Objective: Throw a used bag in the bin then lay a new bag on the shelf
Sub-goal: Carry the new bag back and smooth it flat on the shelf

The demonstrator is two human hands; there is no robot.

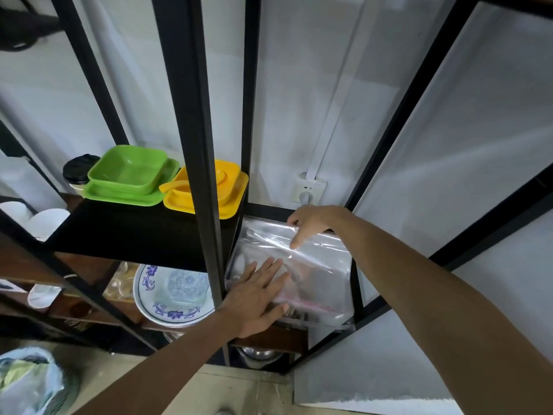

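A black metal shelf [206, 121] stood against the white wall. A clear plastic bag [314, 274] lay flat on its lower right shelf, reaching the front edge. The left hand [257, 298] was spread, palm pressing the bag's near left corner. The right hand [308, 224] seemed to pinch the bag's far edge. Green dishes [128, 178] and yellow dishes [206, 190] sat on the upper shelf's back edge.

Your left hand [257, 298] and right hand [311, 224] are bare, with no gloves, rings or watch; both forearms show uncovered, no sleeves reaching them.
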